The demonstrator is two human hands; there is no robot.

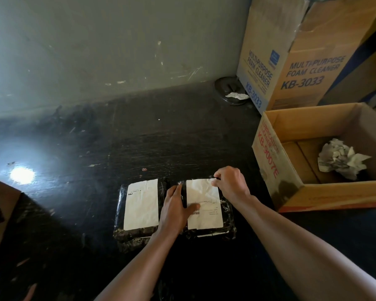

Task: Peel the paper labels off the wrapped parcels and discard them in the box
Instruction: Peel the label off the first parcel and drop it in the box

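Two black plastic-wrapped parcels lie side by side on the dark table. The left parcel carries a flat white label. The right parcel carries a creased white label. My left hand lies flat on the right parcel's left edge, thumb pressing the label. My right hand pinches the far right corner of that label. An open cardboard box stands to the right, holding a crumpled wad of paper.
A tall cardboard carton stands against the wall at the back right. Beside it is a dark round lid with a scrap of paper on it. Another brown box corner shows at the left edge.
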